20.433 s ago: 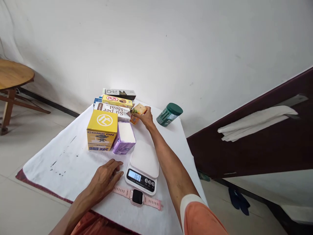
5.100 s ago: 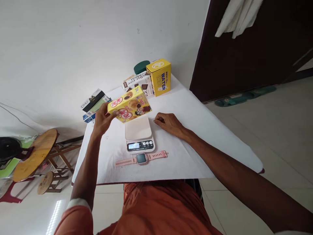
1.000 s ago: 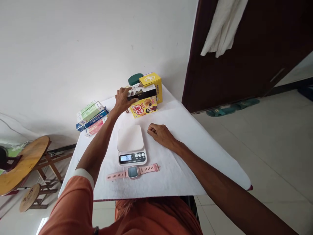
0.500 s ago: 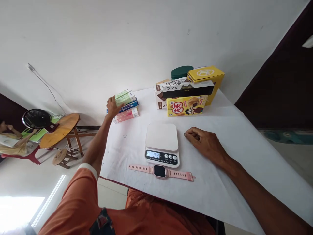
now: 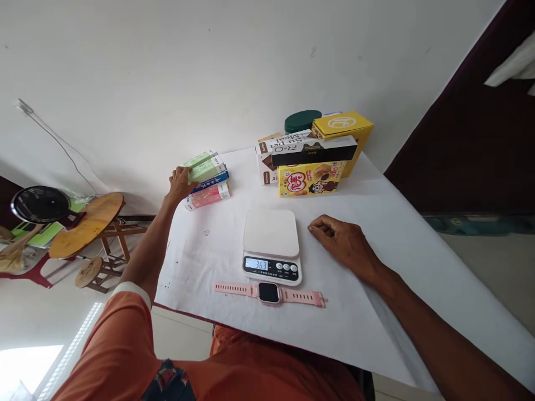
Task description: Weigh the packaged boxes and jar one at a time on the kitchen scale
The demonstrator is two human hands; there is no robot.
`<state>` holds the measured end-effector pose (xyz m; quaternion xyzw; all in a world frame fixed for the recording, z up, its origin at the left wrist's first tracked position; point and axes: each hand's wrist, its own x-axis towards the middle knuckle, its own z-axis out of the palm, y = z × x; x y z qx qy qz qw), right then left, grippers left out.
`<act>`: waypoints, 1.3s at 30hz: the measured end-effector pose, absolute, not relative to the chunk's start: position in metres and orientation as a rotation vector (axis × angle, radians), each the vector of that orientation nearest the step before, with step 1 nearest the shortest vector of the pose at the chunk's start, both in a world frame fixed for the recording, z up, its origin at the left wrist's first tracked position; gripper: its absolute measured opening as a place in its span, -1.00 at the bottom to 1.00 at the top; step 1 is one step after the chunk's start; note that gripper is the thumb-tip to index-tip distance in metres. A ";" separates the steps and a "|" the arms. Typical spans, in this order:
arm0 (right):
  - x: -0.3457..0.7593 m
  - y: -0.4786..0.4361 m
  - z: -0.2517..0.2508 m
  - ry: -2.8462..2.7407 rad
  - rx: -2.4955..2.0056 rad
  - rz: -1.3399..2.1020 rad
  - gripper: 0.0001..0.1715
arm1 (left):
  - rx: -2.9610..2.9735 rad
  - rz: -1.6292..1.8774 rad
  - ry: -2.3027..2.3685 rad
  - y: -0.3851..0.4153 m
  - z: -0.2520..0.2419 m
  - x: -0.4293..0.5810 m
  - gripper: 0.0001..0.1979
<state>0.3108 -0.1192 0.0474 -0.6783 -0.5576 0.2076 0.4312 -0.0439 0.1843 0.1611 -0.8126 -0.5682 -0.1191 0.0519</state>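
At the table's far left, my left hand (image 5: 181, 184) grips the left end of a green box (image 5: 205, 167), its thumb along the near side. Below that lie a blue box (image 5: 214, 181) and a pink box (image 5: 209, 196). My right hand (image 5: 340, 240) rests on the table with loosely curled fingers and nothing visible in them, just right of a white digital kitchen scale (image 5: 271, 234). The scale's plate is bare and its display reads 363. In front of the scale a pink-strapped smartwatch (image 5: 268, 292) lies stretched out flat.
Toward the wall stand a yellow snack box (image 5: 311, 179), a long black-and-white box (image 5: 315, 150), a brown-and-white box (image 5: 265, 167), a tall yellow box (image 5: 345, 125) and a green lid (image 5: 303, 120). Off to the left are a round wooden table (image 5: 90, 223), a stool and a fan.
The whole view has shifted slightly to the right. My left hand stays at the green box, and my right hand remains beside the scale. The display reading is the same.
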 end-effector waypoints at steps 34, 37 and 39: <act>0.312 -0.122 0.058 -1.221 -1.547 0.707 -0.74 | -3.226 -0.398 -1.030 -0.006 0.136 0.025 -0.20; 0.311 -0.122 0.058 -1.218 -1.549 0.704 -0.75 | -3.209 -0.347 -0.996 -0.007 0.137 0.031 -0.21; 0.313 -0.121 0.059 -1.222 -1.555 0.659 -0.75 | -3.211 -0.300 -0.986 -0.009 0.135 0.033 -0.31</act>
